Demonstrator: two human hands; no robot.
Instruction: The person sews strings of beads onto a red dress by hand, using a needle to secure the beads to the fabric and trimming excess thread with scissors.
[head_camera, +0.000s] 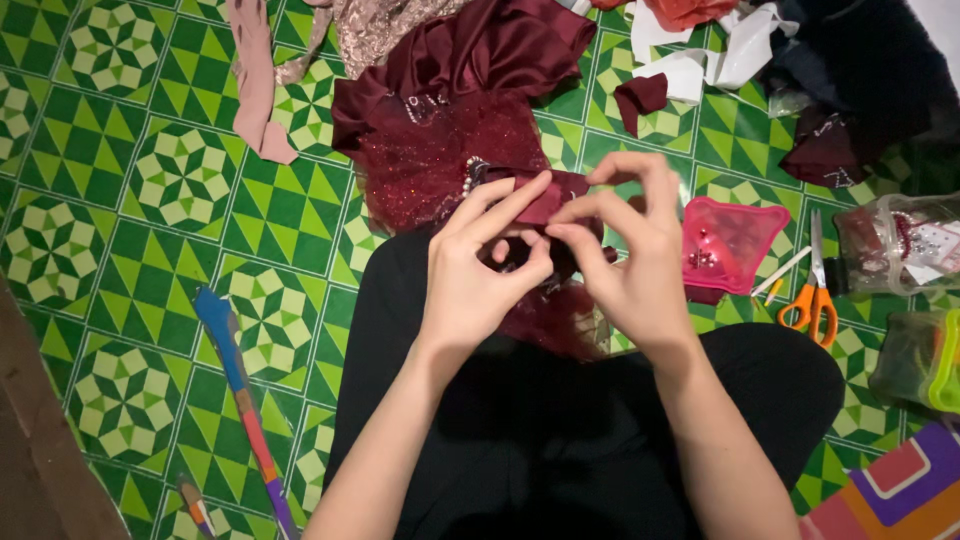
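On a green patterned floor (150, 170) strewn with fabric scraps, someone sits with a maroon strip (540, 195) above the lap, its long axis running left to right, pinched by left hand (480, 275) and right hand (625, 260), orange scissors (815, 300) lying right.

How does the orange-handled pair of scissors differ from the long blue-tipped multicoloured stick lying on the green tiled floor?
The orange-handled scissors lie to the right of the person's right hand, close to the pink tray; the blue-tipped multicoloured stick lies to the left of the left hand, with no other thing touching it. The scissors are short and point up the picture; the stick is much longer and slants. Both rest flat and untouched on the green tiled floor.
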